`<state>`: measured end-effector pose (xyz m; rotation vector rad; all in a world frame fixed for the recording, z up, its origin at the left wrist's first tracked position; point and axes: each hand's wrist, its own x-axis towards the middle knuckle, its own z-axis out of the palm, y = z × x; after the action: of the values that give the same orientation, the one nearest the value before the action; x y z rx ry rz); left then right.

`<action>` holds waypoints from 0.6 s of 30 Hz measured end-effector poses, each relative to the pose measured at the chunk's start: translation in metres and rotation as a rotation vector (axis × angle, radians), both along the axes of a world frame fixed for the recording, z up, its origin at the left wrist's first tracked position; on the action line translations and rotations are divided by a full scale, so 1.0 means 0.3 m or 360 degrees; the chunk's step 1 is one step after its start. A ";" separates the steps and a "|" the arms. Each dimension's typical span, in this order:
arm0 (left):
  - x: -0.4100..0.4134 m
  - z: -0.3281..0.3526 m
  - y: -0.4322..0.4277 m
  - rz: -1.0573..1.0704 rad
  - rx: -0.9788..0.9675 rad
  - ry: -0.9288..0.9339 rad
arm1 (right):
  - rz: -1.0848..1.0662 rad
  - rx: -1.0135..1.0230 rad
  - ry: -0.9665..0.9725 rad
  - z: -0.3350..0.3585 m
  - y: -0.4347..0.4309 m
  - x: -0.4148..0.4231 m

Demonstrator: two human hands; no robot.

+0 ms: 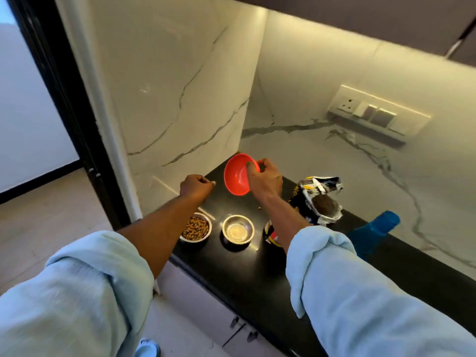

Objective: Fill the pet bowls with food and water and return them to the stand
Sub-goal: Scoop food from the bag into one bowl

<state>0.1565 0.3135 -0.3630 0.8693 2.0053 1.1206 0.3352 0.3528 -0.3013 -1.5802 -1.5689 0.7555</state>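
Note:
My right hand (265,176) pinches the rim of a red plastic bowl (237,176), tilted on its side above the black counter (252,269), its hollow facing me and holding nothing. My left hand (197,185) hovers over the counter's far left end with fingers curled; whether it holds anything is unclear. Below it, a steel pet bowl (195,229) holds brown kibble. Beside that stands a second steel pet bowl (238,230), shiny inside with no kibble in it. An open black pet food bag (318,202) stands to the right, and a blue water bottle (373,233) lies further right.
Marble walls enclose the counter at the back and left. A socket and switch panel (378,113) sits on the back wall. A stray kibble piece (259,208) lies on the counter. Cabinet doors (239,325) are below, and part of a light blue object (146,347) shows on the floor.

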 end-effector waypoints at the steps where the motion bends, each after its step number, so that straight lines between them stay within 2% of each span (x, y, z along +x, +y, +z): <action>1: 0.020 0.023 0.021 -0.0041 0.0024 -0.0006 | -0.0020 0.0020 0.0018 0.034 0.017 0.022; 5: 0.152 0.120 0.076 -0.0361 0.0118 0.0017 | -0.0143 0.0085 0.0091 0.169 0.072 0.163; 10: 0.316 0.138 0.118 -0.0795 0.0093 0.0082 | -0.0290 0.0052 -0.0033 0.248 0.109 0.393; 15: 0.471 0.095 0.101 -0.1155 -0.0050 0.0122 | -0.0464 -0.0152 -0.0404 0.211 0.097 0.580; 18: 0.516 0.055 0.087 -0.1260 -0.0130 0.0125 | -0.0549 -0.0178 -0.0619 0.158 0.067 0.622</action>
<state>0.3113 0.3396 -0.3466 1.4935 1.5019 0.5493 0.5217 0.3729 -0.2539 -2.1074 -1.4719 0.3654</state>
